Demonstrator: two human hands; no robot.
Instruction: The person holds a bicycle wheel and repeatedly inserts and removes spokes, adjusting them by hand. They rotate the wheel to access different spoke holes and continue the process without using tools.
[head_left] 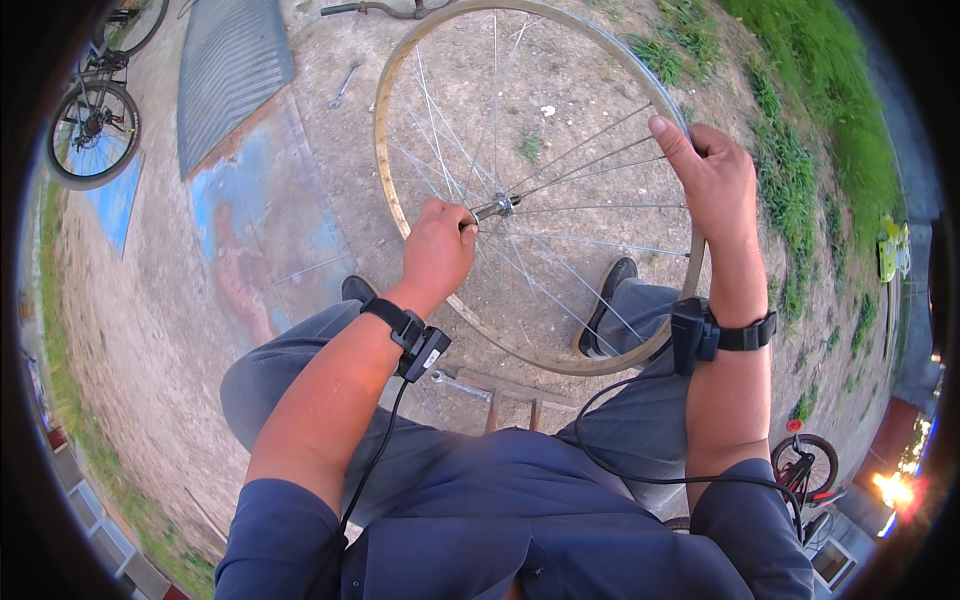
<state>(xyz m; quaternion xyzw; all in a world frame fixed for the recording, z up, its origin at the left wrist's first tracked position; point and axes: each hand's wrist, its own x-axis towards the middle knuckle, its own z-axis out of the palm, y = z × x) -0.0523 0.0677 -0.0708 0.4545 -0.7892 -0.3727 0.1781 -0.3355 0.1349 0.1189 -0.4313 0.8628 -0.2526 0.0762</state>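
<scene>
A bare bicycle wheel (383, 150) without a tire stands tilted in front of me between my legs. Thin spokes run from its rim to a metal hub (505, 204) in the middle. At the hub's near side my left hand (438, 250) is closed, thumb and fingers pinching the end of the axle (486, 211). My curled fingers partly cover that end. On the right side of the rim my right hand (714, 185) is wrapped round it, thumb over the inner side by the spokes and the other fingers mostly hidden behind.
A wrench (345, 85) lies on the dirt beyond the wheel, near handlebars (385, 10). Another wrench (460, 384) rests by a wooden frame (515, 390). Corrugated sheet (235, 75) and a blue-stained board (270, 200) lie left. Bicycles (92, 130) stand around; cables hang from both wrist straps.
</scene>
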